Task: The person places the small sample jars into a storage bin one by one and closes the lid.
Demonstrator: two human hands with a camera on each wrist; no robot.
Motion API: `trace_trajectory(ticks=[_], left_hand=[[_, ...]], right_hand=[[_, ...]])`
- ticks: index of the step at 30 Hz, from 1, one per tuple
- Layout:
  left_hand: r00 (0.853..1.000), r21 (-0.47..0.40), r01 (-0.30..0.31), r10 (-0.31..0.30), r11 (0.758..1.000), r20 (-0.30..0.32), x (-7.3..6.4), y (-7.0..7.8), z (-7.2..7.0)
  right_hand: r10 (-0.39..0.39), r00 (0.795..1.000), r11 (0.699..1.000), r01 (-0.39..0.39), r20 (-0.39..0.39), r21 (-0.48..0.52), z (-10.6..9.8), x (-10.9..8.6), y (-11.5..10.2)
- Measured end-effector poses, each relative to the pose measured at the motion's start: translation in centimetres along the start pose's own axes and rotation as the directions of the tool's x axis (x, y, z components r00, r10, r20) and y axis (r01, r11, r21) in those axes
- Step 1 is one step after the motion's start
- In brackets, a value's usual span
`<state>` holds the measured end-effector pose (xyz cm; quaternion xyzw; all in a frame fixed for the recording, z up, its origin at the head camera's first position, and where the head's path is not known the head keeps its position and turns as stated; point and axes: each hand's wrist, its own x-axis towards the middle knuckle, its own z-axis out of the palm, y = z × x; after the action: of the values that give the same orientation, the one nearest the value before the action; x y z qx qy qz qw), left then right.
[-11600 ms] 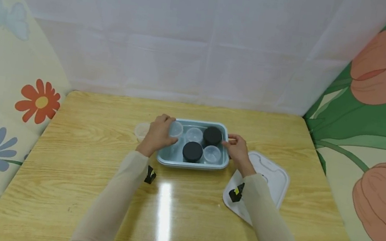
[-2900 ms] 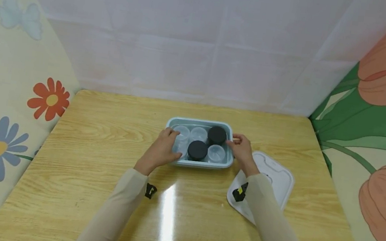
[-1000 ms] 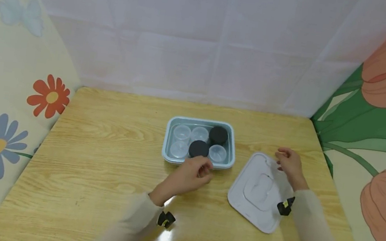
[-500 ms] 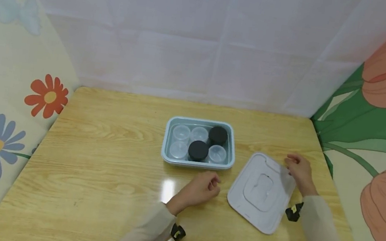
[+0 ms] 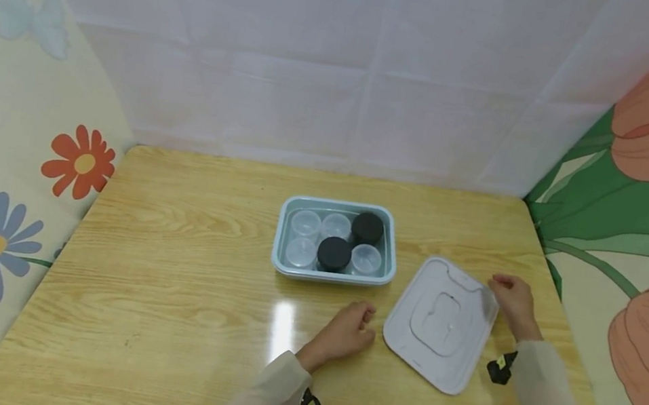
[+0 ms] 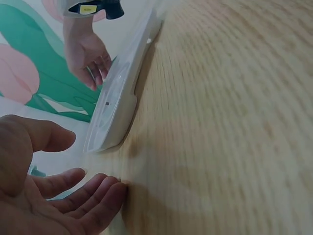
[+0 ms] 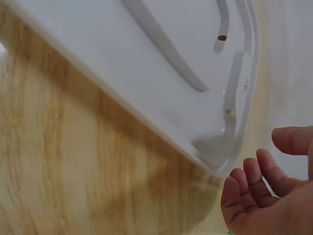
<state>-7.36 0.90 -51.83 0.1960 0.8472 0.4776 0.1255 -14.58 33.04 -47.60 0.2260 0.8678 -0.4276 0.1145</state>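
Observation:
A white rectangular lid [image 5: 440,324] with moulded ridges lies flat on the table, turned at an angle. My left hand [image 5: 344,332] is at its left side, fingers loosely bent and nothing in them; the left wrist view shows a gap between fingertips and lid. By the lid's far right corner is my right hand [image 5: 516,303], also holding nothing, its fingers relaxed near the edge in the right wrist view. Behind my left hand stands a light blue tray [image 5: 280,241] with several translucent round cups [image 5: 301,252] and two black-topped round containers [image 5: 333,254], [image 5: 367,227].
The wooden table [image 5: 168,264] reaches back to a white cloth [image 5: 266,85]. Flower-patterned panels [image 5: 0,187] flank it on both sides. A black camera is strapped to each wrist.
Earlier, both hands were at the tray and a translucent piece lay left of it; that piece has left the table. Both hands have since moved to the lid's sides, drawing slightly nearer me.

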Motion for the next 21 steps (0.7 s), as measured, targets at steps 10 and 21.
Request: trace_trajectory(ticks=[10,21], left_hand=[[0.998,-0.028,0.041,-0.039,0.999,0.053,-0.2,0.8,1.2],[0.995,-0.064,0.052,-0.046,0.997,0.087,-0.6,1.2,2.3]], right_hand=[[0.025,0.999,1.000,-0.026,0.039,0.006,0.2,0.2,1.3],[0.060,0.998,0.998,-0.060,0.030,-0.006,0.2,-0.1,1.7]])
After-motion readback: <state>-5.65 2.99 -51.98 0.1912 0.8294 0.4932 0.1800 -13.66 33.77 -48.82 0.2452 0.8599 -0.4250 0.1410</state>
